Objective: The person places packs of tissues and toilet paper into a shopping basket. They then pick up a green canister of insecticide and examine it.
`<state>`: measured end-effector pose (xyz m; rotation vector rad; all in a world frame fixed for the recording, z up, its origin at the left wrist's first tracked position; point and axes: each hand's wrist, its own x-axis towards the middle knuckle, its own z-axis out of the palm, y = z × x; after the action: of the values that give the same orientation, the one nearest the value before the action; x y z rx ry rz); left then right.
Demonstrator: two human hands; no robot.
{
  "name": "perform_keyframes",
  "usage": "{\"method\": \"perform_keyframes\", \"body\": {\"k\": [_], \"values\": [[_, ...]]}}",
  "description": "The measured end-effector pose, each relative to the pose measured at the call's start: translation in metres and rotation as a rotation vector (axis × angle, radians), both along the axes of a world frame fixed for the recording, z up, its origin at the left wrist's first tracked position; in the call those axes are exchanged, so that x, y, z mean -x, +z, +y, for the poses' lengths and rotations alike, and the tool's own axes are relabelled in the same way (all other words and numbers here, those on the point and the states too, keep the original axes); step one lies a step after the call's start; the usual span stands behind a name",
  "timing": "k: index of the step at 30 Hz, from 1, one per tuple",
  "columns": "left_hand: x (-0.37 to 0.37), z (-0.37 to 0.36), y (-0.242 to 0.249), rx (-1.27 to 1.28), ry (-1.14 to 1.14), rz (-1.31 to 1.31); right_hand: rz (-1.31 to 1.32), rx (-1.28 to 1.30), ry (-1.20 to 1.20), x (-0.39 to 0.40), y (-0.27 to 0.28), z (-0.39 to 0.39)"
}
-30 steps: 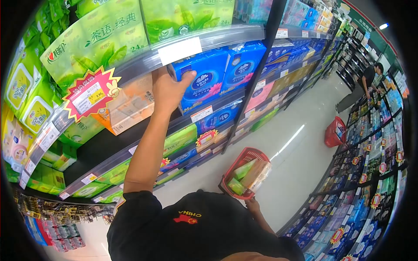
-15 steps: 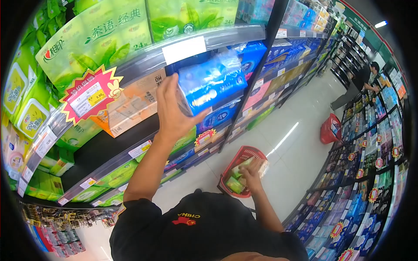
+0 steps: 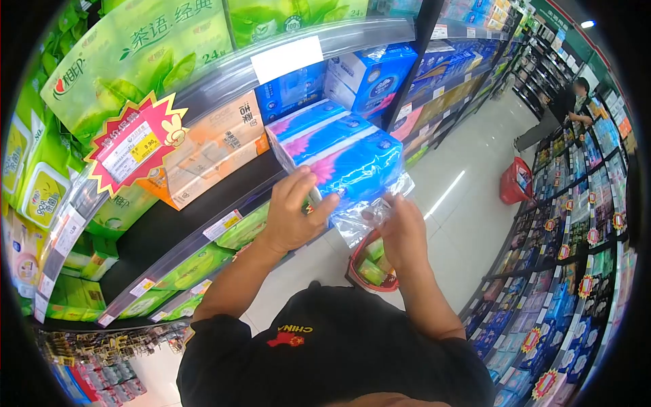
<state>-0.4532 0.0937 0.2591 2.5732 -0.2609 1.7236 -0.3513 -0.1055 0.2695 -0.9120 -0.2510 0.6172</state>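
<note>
A blue multi-pack of tissues point(image 3: 356, 156) with pink flowers is held in front of the shelf, tilted, in clear plastic wrap. My left hand point(image 3: 293, 214) grips its near left corner, thumb and fingers on the wrap. At the other end my right hand point(image 3: 405, 234) has its fingers closed on the loose clear plastic flap point(image 3: 363, 220). Below them a red shopping basket point(image 3: 352, 277) stands on the floor, partly hidden by my right hand and the flap, with green packs point(image 3: 373, 268) in it.
Blue tissue packs point(image 3: 369, 78) and an orange pack point(image 3: 213, 149) fill the left shelf. A red starburst price sign point(image 3: 135, 146) juts from its edge. Along the aisle are another red basket point(image 3: 515, 182), a person point(image 3: 563, 112) and stocked shelves point(image 3: 542, 298) on the right.
The blue tissue pack has come off the shelf toward me and turned. My right hand has risen from over the basket to the pack's plastic end.
</note>
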Motion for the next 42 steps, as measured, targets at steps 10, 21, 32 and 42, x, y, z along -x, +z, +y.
{"method": "perform_keyframes", "body": {"k": [10,21,32,42], "values": [[0.021,-0.008,-0.012,0.085,-0.141,0.153,0.245,-0.187,0.107,-0.009,-0.015,-0.009],[0.030,-0.011,-0.022,0.208,-0.291,0.156,0.248,-0.140,0.109,0.009,-0.013,-0.012],[0.034,-0.017,-0.025,1.490,-0.185,0.210,0.163,-0.064,0.002,0.021,-0.050,-0.017],[0.031,-0.009,-0.055,2.145,-0.774,0.343,0.017,0.072,-0.058,0.042,-0.073,-0.060]]}}
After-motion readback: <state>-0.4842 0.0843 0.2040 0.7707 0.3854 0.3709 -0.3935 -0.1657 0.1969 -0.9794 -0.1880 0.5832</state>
